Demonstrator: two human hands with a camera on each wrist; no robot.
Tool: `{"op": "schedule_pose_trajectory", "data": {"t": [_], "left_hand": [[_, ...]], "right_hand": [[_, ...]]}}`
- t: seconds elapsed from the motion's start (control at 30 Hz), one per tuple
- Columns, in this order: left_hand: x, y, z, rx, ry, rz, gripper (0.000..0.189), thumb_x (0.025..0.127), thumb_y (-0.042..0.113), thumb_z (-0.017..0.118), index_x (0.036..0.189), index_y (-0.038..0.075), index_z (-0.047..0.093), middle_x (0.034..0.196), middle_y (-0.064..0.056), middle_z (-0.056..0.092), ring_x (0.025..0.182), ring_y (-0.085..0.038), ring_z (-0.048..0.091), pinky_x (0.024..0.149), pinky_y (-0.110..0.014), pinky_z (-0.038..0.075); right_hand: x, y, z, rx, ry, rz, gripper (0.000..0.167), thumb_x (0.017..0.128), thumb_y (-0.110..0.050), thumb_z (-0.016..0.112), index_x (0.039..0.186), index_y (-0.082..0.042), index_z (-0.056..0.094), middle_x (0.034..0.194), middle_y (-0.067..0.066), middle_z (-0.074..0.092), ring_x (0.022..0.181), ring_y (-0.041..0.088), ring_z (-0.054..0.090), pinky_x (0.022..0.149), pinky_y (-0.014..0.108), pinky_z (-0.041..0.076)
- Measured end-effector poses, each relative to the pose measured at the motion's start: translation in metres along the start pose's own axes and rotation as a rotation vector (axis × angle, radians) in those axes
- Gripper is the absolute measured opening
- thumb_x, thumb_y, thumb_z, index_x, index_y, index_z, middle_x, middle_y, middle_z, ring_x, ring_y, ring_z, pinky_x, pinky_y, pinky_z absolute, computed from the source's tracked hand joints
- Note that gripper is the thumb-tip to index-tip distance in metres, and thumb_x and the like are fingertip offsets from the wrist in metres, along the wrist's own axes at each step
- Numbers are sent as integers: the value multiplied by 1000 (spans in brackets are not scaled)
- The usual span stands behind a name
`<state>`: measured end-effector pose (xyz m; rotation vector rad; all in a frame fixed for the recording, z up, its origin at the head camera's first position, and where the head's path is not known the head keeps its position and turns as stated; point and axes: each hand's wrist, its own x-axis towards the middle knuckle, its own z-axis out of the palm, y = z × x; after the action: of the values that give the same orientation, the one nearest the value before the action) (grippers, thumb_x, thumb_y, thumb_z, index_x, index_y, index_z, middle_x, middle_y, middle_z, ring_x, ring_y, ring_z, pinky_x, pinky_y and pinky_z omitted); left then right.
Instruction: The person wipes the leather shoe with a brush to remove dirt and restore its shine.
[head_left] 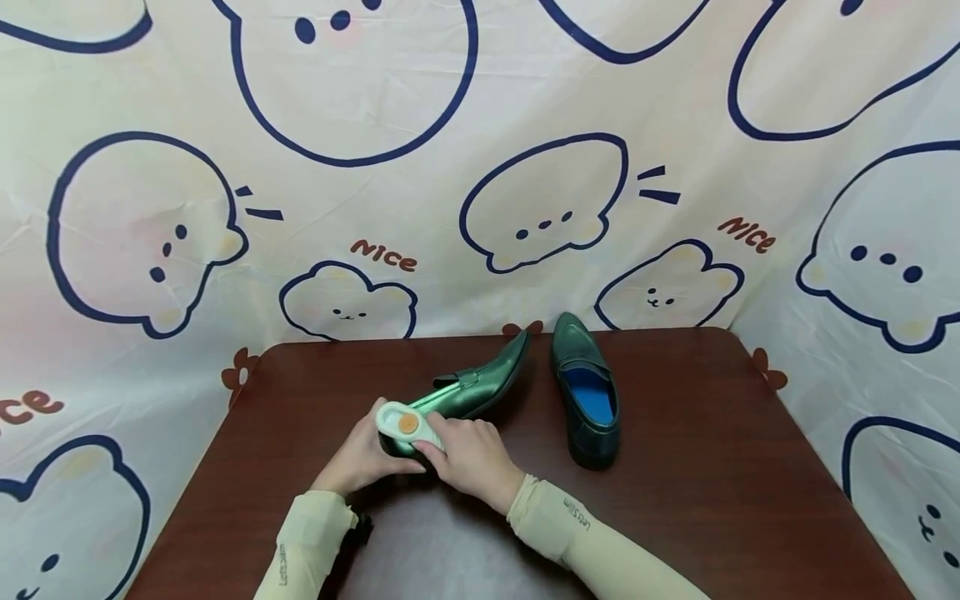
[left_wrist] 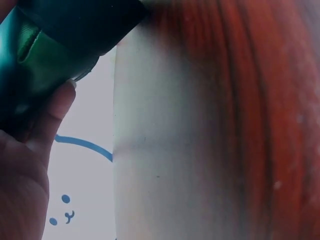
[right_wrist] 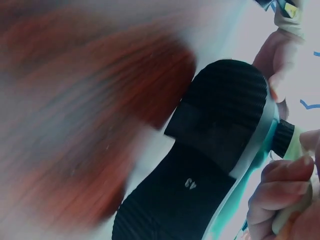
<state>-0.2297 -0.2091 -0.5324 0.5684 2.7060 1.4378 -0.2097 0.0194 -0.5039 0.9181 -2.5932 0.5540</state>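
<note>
The work looked to be under way on one shoe of the pair, judging by where both hands were. The left hand (head_left: 363,454) was clamped round the heel end of a metallic green loafer (head_left: 491,379), its thumb nearer the wearer and its fingers along the far side. The loafer's toe pointed away from that hand, forward and to the right, and the sole (right_wrist: 200,165) was turned toward the right wrist, so the shoe seemed tipped up off the brown tabletop (head_left: 690,467).

The right hand (head_left: 472,458), just beside the left, had its fingers curled round a pale brush with an orange button (head_left: 408,423). The brush's dark head (right_wrist: 284,139) appeared to meet the loafer's side near the heel — whether it pressed or only hovered close could not be told.

How much of the held loafer had been gone over did not show; its upper looked glossy toward the toe, and the heel was partly hidden by the hands. The second loafer (head_left: 592,396) stood upright, beyond and to the right of the right hand — untouched by either hand, so any work on it was probably left, though its surface gave no proof.
</note>
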Motion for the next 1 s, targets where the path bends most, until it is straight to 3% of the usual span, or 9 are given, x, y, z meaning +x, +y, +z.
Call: {"op": "schedule_pose_trajectory", "data": {"t": [0.27, 0.5, 0.7, 0.87, 1.0], "left_hand": [[-3, -2, 0, 42, 1, -54, 79, 61, 37, 102, 112, 14, 47, 110, -3, 61, 99, -19, 59, 85, -30, 52], [0, -3, 1, 55, -5, -61, 80, 63, 39, 101, 113, 13, 45, 107, -6, 59, 96, -21, 58, 81, -31, 52], [-2, -2, 1, 61, 6, -62, 80, 61, 39, 102, 113, 14, 46, 107, -3, 59, 97, -20, 58, 84, -32, 51], [-1, -1, 2, 29, 7, -22, 77, 61, 36, 102, 113, 15, 50, 110, 2, 64, 100, -14, 61, 90, -30, 51], [-1, -3, 1, 5, 7, -12, 75, 61, 34, 102, 111, 16, 50, 110, 3, 65, 100, -11, 62, 90, -29, 52]], "right_hand": [[-5, 28, -6, -85, 58, 83, 29, 103, -43, 61, 103, -14, 61, 66, -3, 59, 51, 16, 55, 44, 27, 32], [-11, 47, -17, -113, 125, 138, 29, 103, -42, 63, 96, -14, 58, 60, -4, 48, 45, 13, 45, 42, 25, 27], [-14, 32, -14, -143, 109, 66, 31, 104, -44, 60, 100, -14, 57, 64, -4, 49, 47, 11, 42, 43, 25, 27], [-16, 9, -2, -86, 27, -36, 32, 106, -45, 56, 103, -13, 55, 67, -6, 49, 48, 5, 36, 45, 21, 26], [-16, 2, 1, -62, 1, -49, 31, 107, -44, 54, 104, -13, 55, 68, -6, 49, 47, 4, 33, 45, 19, 25]]}}
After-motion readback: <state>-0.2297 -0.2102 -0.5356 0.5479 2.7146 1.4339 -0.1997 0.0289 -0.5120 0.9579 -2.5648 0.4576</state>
